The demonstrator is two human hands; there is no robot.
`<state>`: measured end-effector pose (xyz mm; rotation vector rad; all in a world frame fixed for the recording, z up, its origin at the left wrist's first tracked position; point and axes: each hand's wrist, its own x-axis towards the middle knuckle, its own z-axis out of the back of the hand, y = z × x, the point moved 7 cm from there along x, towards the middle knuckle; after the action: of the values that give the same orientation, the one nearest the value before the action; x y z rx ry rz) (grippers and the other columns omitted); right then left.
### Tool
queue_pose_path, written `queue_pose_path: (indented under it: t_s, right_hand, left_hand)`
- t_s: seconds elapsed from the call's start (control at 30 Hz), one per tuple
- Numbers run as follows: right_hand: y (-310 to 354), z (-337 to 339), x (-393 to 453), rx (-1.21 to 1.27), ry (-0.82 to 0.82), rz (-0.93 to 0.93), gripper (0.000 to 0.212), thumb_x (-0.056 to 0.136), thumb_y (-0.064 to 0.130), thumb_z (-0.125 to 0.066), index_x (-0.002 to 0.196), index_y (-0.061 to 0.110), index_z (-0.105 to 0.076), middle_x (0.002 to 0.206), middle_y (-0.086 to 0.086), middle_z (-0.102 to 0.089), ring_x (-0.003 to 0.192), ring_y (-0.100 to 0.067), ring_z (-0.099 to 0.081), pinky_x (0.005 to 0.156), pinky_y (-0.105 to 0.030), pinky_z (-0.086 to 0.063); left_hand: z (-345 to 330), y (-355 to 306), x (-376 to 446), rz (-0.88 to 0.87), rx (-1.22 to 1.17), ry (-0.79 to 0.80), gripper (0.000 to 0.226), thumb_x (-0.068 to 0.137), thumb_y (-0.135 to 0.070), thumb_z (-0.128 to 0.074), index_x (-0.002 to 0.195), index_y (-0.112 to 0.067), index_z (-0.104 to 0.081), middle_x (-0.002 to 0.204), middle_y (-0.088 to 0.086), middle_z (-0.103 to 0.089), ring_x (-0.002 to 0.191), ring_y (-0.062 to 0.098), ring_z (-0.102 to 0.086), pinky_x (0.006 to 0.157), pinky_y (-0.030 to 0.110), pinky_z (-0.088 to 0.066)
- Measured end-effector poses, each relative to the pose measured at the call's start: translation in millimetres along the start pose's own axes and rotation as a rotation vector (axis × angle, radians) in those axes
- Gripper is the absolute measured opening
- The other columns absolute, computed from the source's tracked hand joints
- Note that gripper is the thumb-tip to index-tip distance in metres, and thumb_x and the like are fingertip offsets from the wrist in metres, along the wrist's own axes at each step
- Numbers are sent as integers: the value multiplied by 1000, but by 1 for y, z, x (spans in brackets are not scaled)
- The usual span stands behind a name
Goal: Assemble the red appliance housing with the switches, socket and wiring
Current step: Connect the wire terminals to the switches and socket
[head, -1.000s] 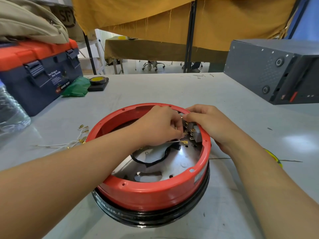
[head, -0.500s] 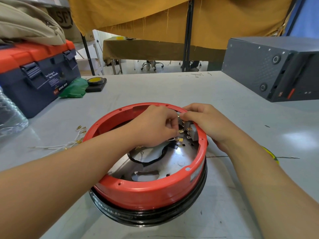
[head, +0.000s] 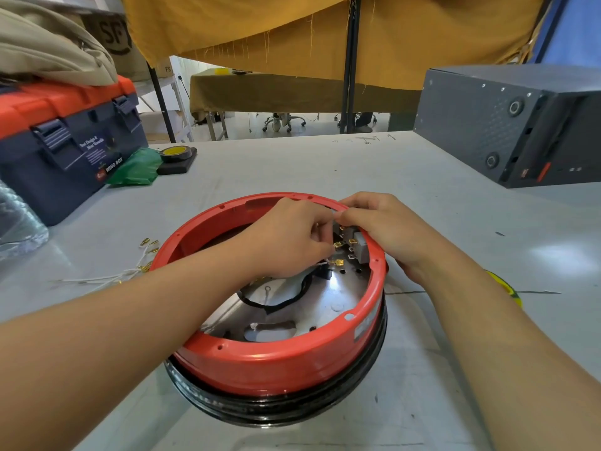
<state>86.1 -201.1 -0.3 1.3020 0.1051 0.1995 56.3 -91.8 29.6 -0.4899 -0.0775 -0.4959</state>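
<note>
Two bare forearms (no sleeves visible)

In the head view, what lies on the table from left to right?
Toolbox → green bag → tape roll → loose white wires → red housing → grey case.

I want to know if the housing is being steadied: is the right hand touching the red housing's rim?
Touching. The head view shows the right hand draped over the far rim of the red housing, its fingers curled inward onto the grey switch block.
</note>
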Motion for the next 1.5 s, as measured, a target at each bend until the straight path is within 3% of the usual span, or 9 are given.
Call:
queue_pose_path:
  t_s: [0.5, 0.63, 0.8, 0.93, 1.07, 1.33, 1.5]
  right_hand:
    - [-1, -1, 1, -22, -24, 4, 16, 86, 12, -56, 95, 13, -68, 88, -9, -71, 69, -18, -65, 69, -34, -53]
    - [-1, -2, 0, -13, 1, -3, 13, 87, 13, -56, 94, 15, -67, 78, -3, -70, 59, -12, -64, 56, -25, -50]
    - [-2, -1, 1, -4, 20, -16, 9, 88, 14, -58, 91, 16, -66, 62, 7, -65, 44, -4, -58, 41, -16, -43]
    - [-2, -1, 0, -5, 31, -26, 9, 89, 17, -58, 94, 16, -66, 63, 7, -64, 45, -4, -58, 42, -16, -44]
    - [-2, -1, 0, -20, 34, -25, 12, 89, 18, -58, 97, 16, -66, 75, 2, -67, 53, -4, -61, 49, -17, -47]
    - [-2, -1, -2, -9, 32, -26, 13, 90, 17, -57, 98, 15, -66, 75, 2, -67, 50, -2, -60, 46, -13, -45]
    - [-1, -1, -2, -44, 29, -24, 13, 90, 19, -56, 98, 18, -66, 79, 2, -68, 54, -3, -61, 50, -14, -47]
  left_hand:
    - [-4, -2, 0, -15, -15, -58, 11, 77, -6, -61, 67, -11, -60, 57, -8, -54, 60, 2, -51, 55, 9, -37]
    - [-4, 0, 0, 15, -20, -36, 7, 77, -9, -61, 71, -12, -64, 59, -5, -58, 54, 3, -50, 53, 10, -37]
    - [2, 7, 0, 28, -19, 20, 11, 83, -16, -61, 82, -18, -72, 73, 2, -67, 66, 11, -56, 60, 17, -41]
    - [5, 9, -2, 21, 7, 52, 16, 85, -15, -61, 90, -24, -73, 78, -7, -67, 71, 6, -56, 59, 8, -38]
    - [4, 8, -3, -1, 42, 46, 16, 86, -14, -62, 91, -24, -73, 84, -8, -69, 77, 6, -56, 66, 10, -39]
    - [1, 8, -1, -41, 69, 38, 11, 88, -17, -62, 92, -20, -72, 90, -4, -68, 82, 13, -58, 74, 20, -40]
    - [0, 7, -2, -77, 94, 28, 11, 89, -18, -61, 91, -21, -71, 86, -10, -64, 80, 7, -56, 72, 17, -40]
